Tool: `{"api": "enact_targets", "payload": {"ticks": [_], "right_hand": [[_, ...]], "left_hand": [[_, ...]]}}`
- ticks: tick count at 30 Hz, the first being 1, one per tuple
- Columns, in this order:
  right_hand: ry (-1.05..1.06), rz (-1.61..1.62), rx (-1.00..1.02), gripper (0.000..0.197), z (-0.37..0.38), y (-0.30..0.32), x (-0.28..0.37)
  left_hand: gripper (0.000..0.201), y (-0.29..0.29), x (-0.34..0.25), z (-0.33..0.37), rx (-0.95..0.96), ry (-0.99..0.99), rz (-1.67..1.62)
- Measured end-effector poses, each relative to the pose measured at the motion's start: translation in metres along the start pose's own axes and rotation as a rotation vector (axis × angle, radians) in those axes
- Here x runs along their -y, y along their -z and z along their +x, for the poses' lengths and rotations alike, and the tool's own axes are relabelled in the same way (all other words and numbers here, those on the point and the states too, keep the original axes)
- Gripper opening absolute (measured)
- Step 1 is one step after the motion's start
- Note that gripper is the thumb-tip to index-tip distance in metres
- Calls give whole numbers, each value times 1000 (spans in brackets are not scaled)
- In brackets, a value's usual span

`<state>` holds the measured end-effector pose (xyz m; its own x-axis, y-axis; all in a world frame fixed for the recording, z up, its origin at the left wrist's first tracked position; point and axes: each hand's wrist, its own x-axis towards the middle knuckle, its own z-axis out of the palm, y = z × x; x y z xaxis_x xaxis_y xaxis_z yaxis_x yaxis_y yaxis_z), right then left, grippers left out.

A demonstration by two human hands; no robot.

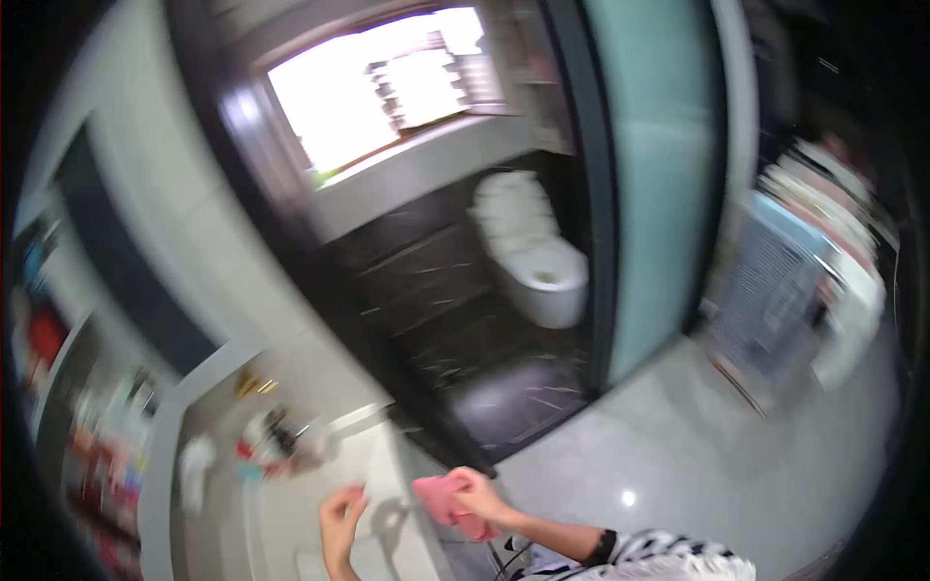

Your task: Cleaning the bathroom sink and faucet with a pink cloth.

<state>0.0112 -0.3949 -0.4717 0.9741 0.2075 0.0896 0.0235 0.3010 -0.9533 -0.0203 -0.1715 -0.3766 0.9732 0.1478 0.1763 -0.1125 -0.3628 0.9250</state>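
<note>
A pink cloth (438, 498) hangs bunched in my right hand (479, 498), whose fingers are wrapped round its upper part. Its folds droop below the fingers. To the left of it, apart from the cloth, my left hand (340, 523) hovers over the pale washbasin counter (392, 455). The fingers of that hand are loosely bent with a gap between them, and nothing shows in them. A dark shadow falls on the counter between the two hands.
Several blurred small items (276, 441) crowd the counter's far end, beneath a mirror (82, 436). A dark doorframe (417, 416) leads to a white toilet (542, 271) under a bright window (387, 82). A frosted glass door (659, 194) and stacked flat goods (775, 281) stand right.
</note>
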Motion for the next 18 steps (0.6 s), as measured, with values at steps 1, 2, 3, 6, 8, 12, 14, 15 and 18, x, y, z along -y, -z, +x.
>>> {"api": "enact_targets", "payload": {"ticks": [1,2,3,6,8,12,14,15,18], "right_hand": [[-12,-15,-13,24,2,7,-7],[-16,-2,-19,22,4,13,-8],[-18,16,-6,19,4,19,-5],[79,-85,-153,17,3,39,-7],[117,-266,-226,19,1,54,-10],[157,-218,-387,23,6,59,-16],[144,-226,-440,23,5,66,-19],[132,-234,-483,23,5,68,-18],[106,-197,-527,23,3,73,-10]], "left_hand": [[18,-6,31,-4,59,31,-21],[26,-17,14,-13,148,42,261],[27,-15,36,-19,115,49,210],[31,-27,46,-35,100,231,-67],[36,-29,57,-37,89,294,-125],[36,-39,64,-36,116,289,-68],[36,-45,65,-39,137,275,-43],[36,-48,66,-40,139,268,-30],[36,-53,67,-39,150,248,8]]}}
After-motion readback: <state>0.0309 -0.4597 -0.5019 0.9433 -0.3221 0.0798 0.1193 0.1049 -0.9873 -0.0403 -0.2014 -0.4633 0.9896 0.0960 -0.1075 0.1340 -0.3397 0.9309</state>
